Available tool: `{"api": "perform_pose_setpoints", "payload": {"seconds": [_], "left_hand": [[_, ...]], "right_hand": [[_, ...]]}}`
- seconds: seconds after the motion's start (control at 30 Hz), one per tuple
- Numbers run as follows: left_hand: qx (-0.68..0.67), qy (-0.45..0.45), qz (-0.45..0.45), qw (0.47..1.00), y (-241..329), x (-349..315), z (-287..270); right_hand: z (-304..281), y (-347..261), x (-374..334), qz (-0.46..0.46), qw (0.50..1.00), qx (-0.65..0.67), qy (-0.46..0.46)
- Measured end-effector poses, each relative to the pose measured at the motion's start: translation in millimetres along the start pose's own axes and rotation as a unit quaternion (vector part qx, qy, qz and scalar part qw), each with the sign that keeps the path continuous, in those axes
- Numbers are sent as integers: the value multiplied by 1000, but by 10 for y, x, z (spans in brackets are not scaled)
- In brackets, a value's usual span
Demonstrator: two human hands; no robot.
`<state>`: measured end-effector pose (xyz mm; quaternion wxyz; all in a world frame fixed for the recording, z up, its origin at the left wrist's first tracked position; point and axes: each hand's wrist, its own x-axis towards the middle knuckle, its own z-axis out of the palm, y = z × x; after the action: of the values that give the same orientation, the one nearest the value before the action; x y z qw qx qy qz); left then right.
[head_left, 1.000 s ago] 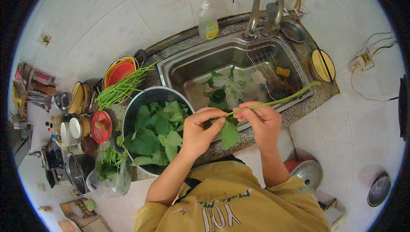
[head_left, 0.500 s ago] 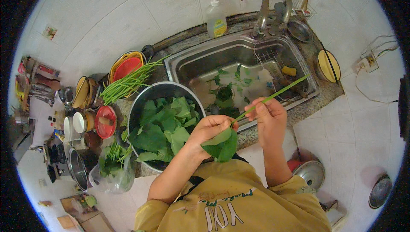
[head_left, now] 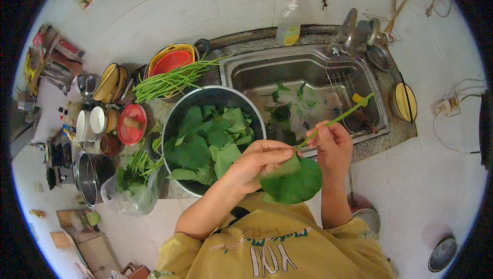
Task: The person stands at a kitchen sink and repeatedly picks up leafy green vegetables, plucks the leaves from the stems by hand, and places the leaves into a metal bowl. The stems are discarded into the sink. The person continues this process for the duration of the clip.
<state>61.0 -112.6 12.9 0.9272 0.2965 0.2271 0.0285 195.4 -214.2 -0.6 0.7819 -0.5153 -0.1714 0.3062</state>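
My left hand (head_left: 259, 161) pinches a large round green leaf (head_left: 292, 180) at its top edge, in front of my chest. My right hand (head_left: 334, 144) grips a long thin green stem (head_left: 340, 119) that slants up and to the right over the steel sink (head_left: 308, 71). Leaf and stem meet between my two hands. Just left of my left hand stands a big metal bowl (head_left: 177, 120) filled with picked green leaves (head_left: 208, 140). A few leaf scraps lie in the sink basin.
A bundle of green stems (head_left: 167, 81) lies across a red and orange basket (head_left: 172, 58). A plastic bottle (head_left: 288, 25) stands behind the sink by the tap (head_left: 349, 30). Pots, jars and a red lid (head_left: 132, 124) crowd the left counter; a plastic bag of greens (head_left: 131, 184) sits below.
My hands have drawn slightly nearer my body and the leaf now hangs lower, spread wide below my left fingers. The stem still points up right over the sink.
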Motion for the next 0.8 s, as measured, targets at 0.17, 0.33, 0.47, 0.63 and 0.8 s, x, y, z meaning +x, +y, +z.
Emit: {"api": "perform_pose_setpoints", "payload": {"seconds": [0.17, 0.33, 0.47, 0.63, 0.8], "left_hand": [[2, 41, 53, 998, 2, -74, -123], [213, 132, 228, 941, -127, -140, -382], [470, 213, 348, 783, -55, -300, -474], [549, 284, 422, 663, -15, -425, -614], [559, 307, 415, 650, 9, -567, -641]], "right_hand": [[164, 11, -61, -10, 998, -69, -6], [368, 39, -155, -37, 984, -143, -105], [557, 149, -197, -42, 978, -141, -146], [804, 296, -243, -57, 966, -167, -188], [939, 370, -299, -76, 964, -170, -192]]}}
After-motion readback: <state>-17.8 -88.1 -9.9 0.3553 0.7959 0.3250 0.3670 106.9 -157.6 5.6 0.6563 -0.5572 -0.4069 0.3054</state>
